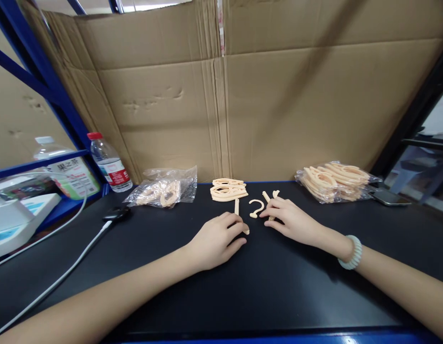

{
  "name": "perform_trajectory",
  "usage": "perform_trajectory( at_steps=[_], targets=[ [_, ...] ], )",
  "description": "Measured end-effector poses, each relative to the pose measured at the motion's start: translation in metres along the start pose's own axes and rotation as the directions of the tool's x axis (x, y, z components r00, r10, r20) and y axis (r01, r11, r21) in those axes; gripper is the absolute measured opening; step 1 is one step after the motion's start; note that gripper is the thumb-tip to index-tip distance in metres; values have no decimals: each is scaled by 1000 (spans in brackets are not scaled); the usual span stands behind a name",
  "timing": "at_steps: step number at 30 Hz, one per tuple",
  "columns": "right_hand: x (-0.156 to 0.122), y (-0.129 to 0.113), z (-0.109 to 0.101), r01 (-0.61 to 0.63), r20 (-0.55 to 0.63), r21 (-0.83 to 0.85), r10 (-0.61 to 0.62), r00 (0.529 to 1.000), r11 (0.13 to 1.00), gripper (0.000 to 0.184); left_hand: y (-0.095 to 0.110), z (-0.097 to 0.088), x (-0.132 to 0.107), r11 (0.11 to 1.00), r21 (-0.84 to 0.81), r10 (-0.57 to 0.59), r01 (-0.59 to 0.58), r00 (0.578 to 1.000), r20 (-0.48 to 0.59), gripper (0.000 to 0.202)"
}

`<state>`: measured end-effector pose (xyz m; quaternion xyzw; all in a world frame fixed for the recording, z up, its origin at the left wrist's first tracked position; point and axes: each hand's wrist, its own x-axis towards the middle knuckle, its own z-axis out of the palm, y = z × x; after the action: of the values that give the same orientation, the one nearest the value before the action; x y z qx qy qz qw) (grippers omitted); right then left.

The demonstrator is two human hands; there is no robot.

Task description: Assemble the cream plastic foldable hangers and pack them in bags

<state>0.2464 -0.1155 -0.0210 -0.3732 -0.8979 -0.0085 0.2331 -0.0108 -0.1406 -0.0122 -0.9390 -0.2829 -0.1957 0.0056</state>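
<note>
In the middle of the black table lies a cream plastic hanger hook (256, 209), between my two hands. My left hand (218, 240) is closed over a slim cream hanger piece (237, 207), whose ends stick out above and beside the fingers. My right hand (292, 220) has its fingers bent around another cream hanger piece (266, 196), partly hidden under them. A small curved cream end (276, 193) shows just behind the right fingers; whether it belongs to the same piece I cannot tell. Behind the hook sits a small stack of cream hanger parts (228, 193).
A clear bag of cream parts (169, 193) lies at back left, a fuller bag (334, 180) at back right beside a phone (391, 196). On the left are a red-capped bottle (112, 165), a black device (116, 214) and a white cable (69, 271). Cardboard (296, 105) walls the back.
</note>
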Motion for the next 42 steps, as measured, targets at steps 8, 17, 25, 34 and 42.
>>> perform_trajectory(
  at_steps=[8, 17, 25, 34, 42],
  targets=[
    [4, 0, -6, 28, -106, 70, -21, 994, 997, 16, -5, -2, 1, 996, -10, -91, 92, 994, 56, 31],
    [-6, 39, -31, -90, 52, 22, 89, 995, 996, 21, -11, -2, 1, 997, 18, -82, 81, 994, 75, 41],
    [-4, 44, -17, -94, 77, -6, 94, 993, 996, 21, -12, -1, -2, 991, 21, -132, 131, 990, 59, 46],
    [-3, 36, -22, -10, -131, -69, 1, 991, 998, 25, -56, -6, 31, 891, 312, -318, 329, 944, -87, 40],
    [-5, 32, -23, -11, -199, -88, -7, 980, 996, 21, -72, 13, 63, 886, 346, -320, 307, 947, -22, 28]
  ],
)
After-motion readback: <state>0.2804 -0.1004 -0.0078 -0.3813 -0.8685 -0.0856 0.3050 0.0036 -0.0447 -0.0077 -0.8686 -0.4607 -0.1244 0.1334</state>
